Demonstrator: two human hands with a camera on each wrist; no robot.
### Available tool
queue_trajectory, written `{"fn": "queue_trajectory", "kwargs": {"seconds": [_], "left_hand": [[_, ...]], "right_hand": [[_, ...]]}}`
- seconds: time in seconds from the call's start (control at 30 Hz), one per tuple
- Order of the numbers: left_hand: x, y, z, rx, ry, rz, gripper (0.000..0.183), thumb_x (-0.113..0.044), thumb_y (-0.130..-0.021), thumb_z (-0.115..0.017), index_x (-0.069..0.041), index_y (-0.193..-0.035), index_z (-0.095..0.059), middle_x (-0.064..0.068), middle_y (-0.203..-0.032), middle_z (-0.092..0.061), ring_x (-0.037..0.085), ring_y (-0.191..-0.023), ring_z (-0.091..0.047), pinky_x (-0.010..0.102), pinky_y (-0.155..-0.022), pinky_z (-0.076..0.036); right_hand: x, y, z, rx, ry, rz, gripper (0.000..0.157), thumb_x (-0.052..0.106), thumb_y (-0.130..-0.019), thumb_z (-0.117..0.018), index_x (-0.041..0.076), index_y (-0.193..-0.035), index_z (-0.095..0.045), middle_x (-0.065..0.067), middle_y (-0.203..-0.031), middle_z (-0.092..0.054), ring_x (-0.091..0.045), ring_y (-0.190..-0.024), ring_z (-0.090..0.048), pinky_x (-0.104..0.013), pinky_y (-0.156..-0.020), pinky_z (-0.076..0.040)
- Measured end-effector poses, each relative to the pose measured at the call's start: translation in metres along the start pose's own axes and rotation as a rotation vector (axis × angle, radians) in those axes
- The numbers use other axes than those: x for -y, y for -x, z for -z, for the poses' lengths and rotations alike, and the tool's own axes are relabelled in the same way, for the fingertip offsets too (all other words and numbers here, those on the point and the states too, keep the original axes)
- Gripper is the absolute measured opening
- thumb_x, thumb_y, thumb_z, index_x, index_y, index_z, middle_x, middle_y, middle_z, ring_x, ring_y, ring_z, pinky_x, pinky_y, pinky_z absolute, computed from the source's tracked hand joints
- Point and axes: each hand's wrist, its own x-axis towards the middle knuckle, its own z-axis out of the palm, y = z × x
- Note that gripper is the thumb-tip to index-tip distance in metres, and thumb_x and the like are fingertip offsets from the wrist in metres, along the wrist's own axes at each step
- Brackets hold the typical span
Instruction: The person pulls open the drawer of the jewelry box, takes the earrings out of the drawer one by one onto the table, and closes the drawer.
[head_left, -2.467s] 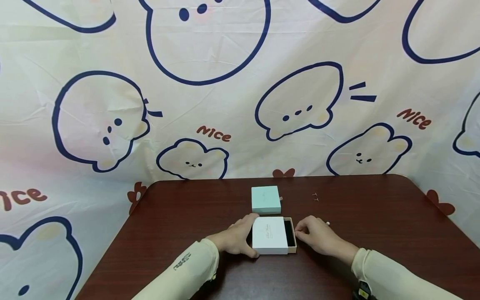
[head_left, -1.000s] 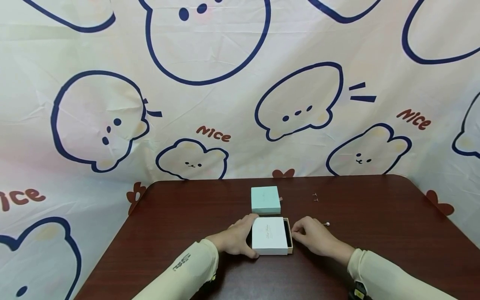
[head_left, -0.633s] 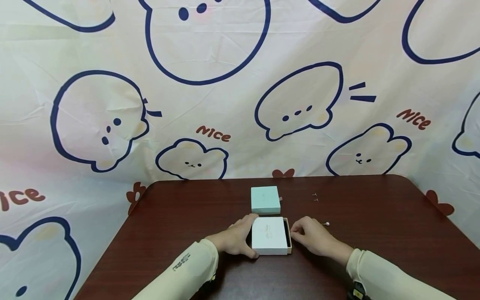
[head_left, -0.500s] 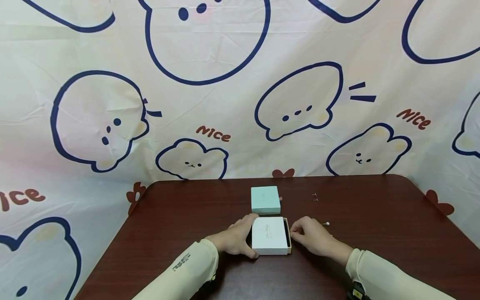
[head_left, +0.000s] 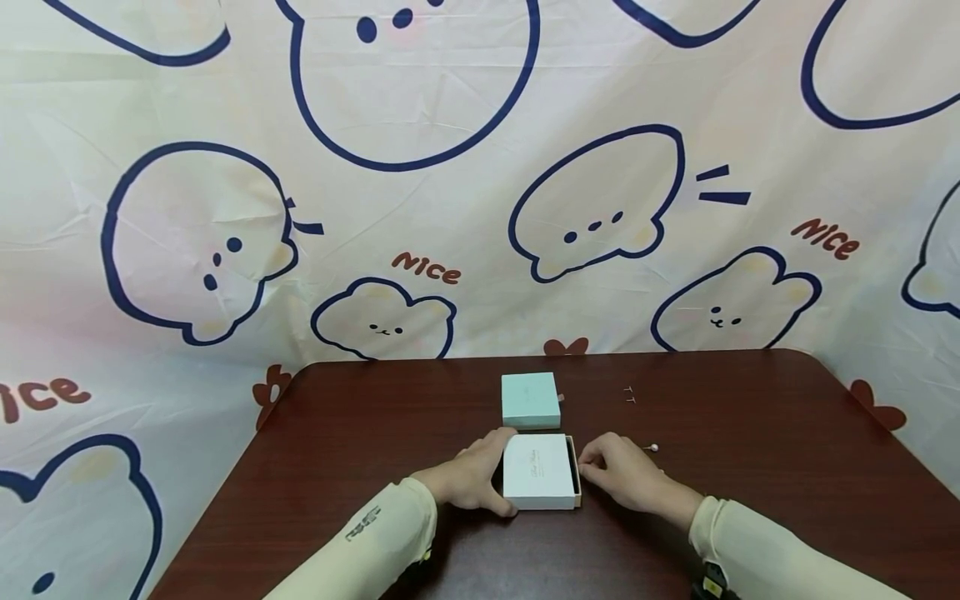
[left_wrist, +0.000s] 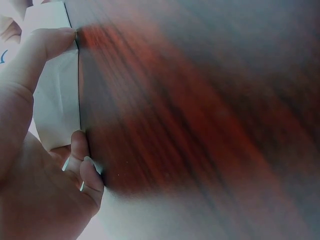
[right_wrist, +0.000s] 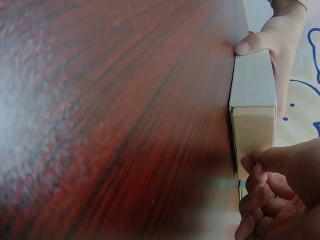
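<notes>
A white drawer box [head_left: 537, 471] with small lettering lies on the table, its beige inner tray [right_wrist: 254, 127] sticking slightly out of the right side. My left hand [head_left: 472, 471] grips the sleeve's left end, thumb at the near side and fingers at the far side. At the tray's outer end is my right hand [head_left: 626, 472], thumb and index finger pinched together against it, the other fingers curled. Whatever lies between those fingertips is hidden. A dark lining shows in the narrow gap of the tray.
Behind the white box stands a mint-green box [head_left: 531, 400] with a small tab on its right. A pearl-headed pin-like piece [head_left: 653, 448] lies behind my right hand. Farther back are small thin metal pieces [head_left: 630, 394]. A patterned cloth [head_left: 480, 208] hangs behind the brown table [head_left: 375, 400].
The inner tray has slid left into the white sleeve, so less of it shows. My right hand has moved left with it, uncovering more of the pearl-headed piece. My left hand stays put.
</notes>
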Motion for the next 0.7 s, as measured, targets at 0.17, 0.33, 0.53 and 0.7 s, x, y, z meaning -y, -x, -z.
{"fn": "queue_trajectory", "kwargs": {"seconds": [0.17, 0.33, 0.53, 0.7], "left_hand": [[-0.0009, 0.0011, 0.0004, 0.004, 0.010, 0.001, 0.102, -0.029, -0.071, -0.091, -0.013, -0.152, -0.030, 0.004, -0.141, -0.046, 0.023, -0.124, -0.047, 0.044, -0.103, -0.038], [0.0003, 0.0007, 0.0004, -0.001, 0.011, 0.010, 0.103, -0.030, -0.071, -0.091, -0.013, -0.152, -0.030, 0.003, -0.141, -0.047, 0.023, -0.124, -0.047, 0.043, -0.103, -0.039], [0.0024, -0.0009, -0.0001, -0.002, 0.005, 0.013, 0.103, -0.031, -0.071, -0.091, -0.013, -0.152, -0.029, 0.003, -0.141, -0.047, 0.023, -0.124, -0.047, 0.044, -0.104, -0.038], [0.0024, -0.0010, -0.0008, 0.008, 0.005, 0.009, 0.104, -0.031, -0.072, -0.090, -0.013, -0.154, -0.028, 0.004, -0.143, -0.046, 0.024, -0.126, -0.046, 0.045, -0.105, -0.037]], "right_hand": [[0.0008, -0.0014, -0.0007, 0.001, 0.010, -0.015, 0.015, 0.007, -0.093, -0.068, 0.014, -0.082, -0.077, 0.008, -0.073, -0.065, -0.001, -0.063, -0.048, -0.022, -0.061, -0.044], [0.0036, -0.0030, -0.0006, 0.010, 0.006, -0.022, 0.016, 0.008, -0.093, -0.068, 0.014, -0.081, -0.076, 0.008, -0.073, -0.064, -0.002, -0.063, -0.048, -0.022, -0.061, -0.043], [0.0055, -0.0026, -0.0009, 0.009, -0.001, -0.013, 0.015, 0.007, -0.093, -0.068, 0.013, -0.082, -0.076, 0.007, -0.074, -0.065, -0.002, -0.063, -0.047, -0.022, -0.061, -0.043], [0.0049, -0.0028, -0.0029, 0.002, 0.007, -0.020, 0.015, 0.007, -0.093, -0.068, 0.014, -0.082, -0.076, 0.007, -0.073, -0.065, -0.002, -0.063, -0.047, -0.022, -0.061, -0.043]]}}
